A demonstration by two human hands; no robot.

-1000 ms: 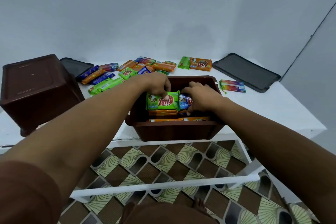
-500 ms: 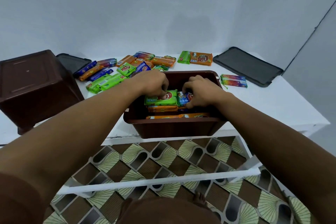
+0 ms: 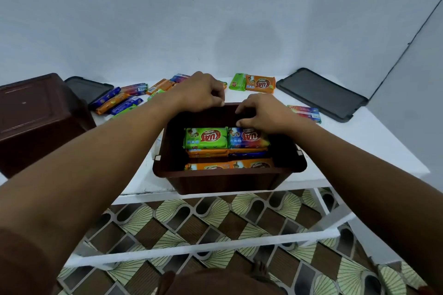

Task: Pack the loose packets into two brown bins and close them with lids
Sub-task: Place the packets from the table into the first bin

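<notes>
1. Beneath the fingertips, the open brown plastic bin [image 3: 230, 182] holds stacked packets; a green foil packet [image 3: 205, 137] and a blue-and-red foil packet [image 3: 248, 137] lie flat on top, pressed down a second ago and now released.
2. The left hand [image 3: 200, 93] has lifted to the far rim, fingers curled and empty; the right hand [image 3: 260, 114] hovers just above the blue packet, fingers bent, gripping nothing.
3. Beyond the knuckles, loose coloured packets [image 3: 124, 100] wait beside an upturned second brown bin [image 3: 36, 117] and two dark flat lids [image 3: 321, 93], so packing looks far from finished.

An open brown plastic bin [image 3: 230, 179] stood at the white table's [image 3: 359, 146] front edge, holding stacked green [image 3: 205, 137], blue [image 3: 248, 139] and orange packets [image 3: 227, 165]. A second brown bin [image 3: 36, 122] sat upside down left; loose packets [image 3: 119, 100] and two dark flat lids [image 3: 321, 93] [image 3: 88, 88] lay behind.
</notes>
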